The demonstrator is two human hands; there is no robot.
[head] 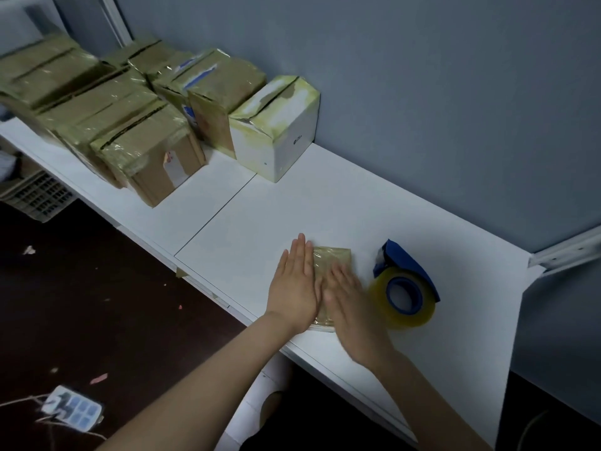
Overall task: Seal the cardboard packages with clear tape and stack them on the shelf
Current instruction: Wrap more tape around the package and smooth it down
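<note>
Pressing flat, both the left hand (297,284) and right hand (353,307) cover the taped package (335,260).

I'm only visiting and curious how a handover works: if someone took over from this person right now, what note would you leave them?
Left hand: flat, fingers straight, pressing on the small taped package.
Right hand: flat on the same package, blurred.
Tape dispenser: on the white shelf just right of the hands, held by nobody.
Done: taped boxes sit grouped at the shelf's far left, a white box at their right end; the small package looks taped over.
Left: probably finish smoothing, then put this package with the others.
</note>
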